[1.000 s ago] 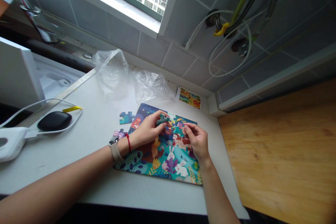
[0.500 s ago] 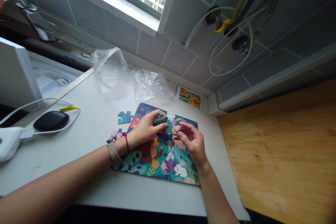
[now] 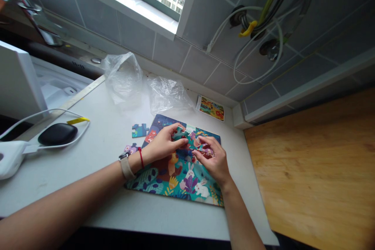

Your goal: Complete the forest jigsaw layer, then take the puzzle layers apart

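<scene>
A colourful animal jigsaw puzzle (image 3: 190, 179) lies on the white counter beneath both hands. My left hand (image 3: 165, 140), with a watch and a red string at the wrist, pinches a teal puzzle piece (image 3: 179, 133) over the upper middle of the puzzle. Just to its right, my right hand (image 3: 215, 160) has thumb and fingers around a pinkish puzzle piece (image 3: 206, 150). Left of the puzzle lie a blue loose piece (image 3: 140, 130) and a purple loose piece (image 3: 131, 148), the latter partly behind my left wrist.
Two crumpled clear plastic bags (image 3: 124, 80) (image 3: 166, 95) lie behind the puzzle, with a small picture card (image 3: 210, 108) at the back right. A black oval device (image 3: 58, 134) and a white charger (image 3: 11, 159) with a cable are at the left.
My right hand's fingers have shifted and spread slightly, and the pinkish piece between them shows more. My left hand has hardly moved.
</scene>
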`<state>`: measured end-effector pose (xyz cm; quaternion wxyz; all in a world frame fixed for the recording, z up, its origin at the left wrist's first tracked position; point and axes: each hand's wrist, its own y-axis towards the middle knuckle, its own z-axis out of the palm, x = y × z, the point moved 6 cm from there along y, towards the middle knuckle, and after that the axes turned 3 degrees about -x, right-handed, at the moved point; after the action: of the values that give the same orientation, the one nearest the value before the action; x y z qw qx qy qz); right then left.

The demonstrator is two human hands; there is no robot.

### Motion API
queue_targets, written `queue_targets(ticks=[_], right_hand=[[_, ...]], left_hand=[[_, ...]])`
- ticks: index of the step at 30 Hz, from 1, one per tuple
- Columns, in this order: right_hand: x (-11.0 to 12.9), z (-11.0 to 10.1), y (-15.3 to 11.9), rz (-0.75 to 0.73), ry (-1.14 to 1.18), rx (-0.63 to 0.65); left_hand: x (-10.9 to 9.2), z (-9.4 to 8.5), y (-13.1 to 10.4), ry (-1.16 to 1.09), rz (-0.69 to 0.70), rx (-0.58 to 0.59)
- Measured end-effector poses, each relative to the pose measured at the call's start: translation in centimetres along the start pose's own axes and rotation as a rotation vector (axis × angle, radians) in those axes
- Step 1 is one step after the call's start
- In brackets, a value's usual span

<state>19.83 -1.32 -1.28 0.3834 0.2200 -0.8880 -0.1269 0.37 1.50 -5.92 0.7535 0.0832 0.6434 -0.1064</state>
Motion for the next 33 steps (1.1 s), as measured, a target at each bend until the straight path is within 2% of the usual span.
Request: queue_targets(ticks=[5, 8, 11, 14, 17, 20, 26, 33], right_hand=[[1.6, -0.3, 0.3, -0.155, -0.194, -0.005], [2.0, -1.4, 0.4, -0.197, -0.278, -0.008], [0.8, -3.3, -0.1, -0.107, -0.316, 0.049], [-1.5, -5.0, -1.4, 0.073, -0.31, 0.191], [-3.2, -5.5, -2.8, 0.193, -0.285, 0.329], [-4.0, -5.4, -3.4, 0.247, -0.272, 0.407], [-4.3, -5.2, -3.2, 0.266, -0.248, 0.439], [-4.5, -5.6, -3.8, 0.266, -0.232, 0.362]], left_hand=[[-0.6, 0.1, -0.1, 0.138, 0.125, 0.017], [-0.3, 0.6, -0.3, 0.035, 0.069, 0.077], [0.2, 1.2, -0.5, -0.136, -0.054, 0.126], [0.2, 1.2, -0.6, -0.177, -0.111, 0.107], [0.1, 1.2, -0.5, -0.177, -0.108, 0.097], [0.0, 1.1, -0.4, -0.174, -0.098, 0.091], [0.2, 1.1, -0.4, -0.131, -0.085, 0.094], [0.0, 1.1, -0.4, -0.1, -0.059, 0.094]])
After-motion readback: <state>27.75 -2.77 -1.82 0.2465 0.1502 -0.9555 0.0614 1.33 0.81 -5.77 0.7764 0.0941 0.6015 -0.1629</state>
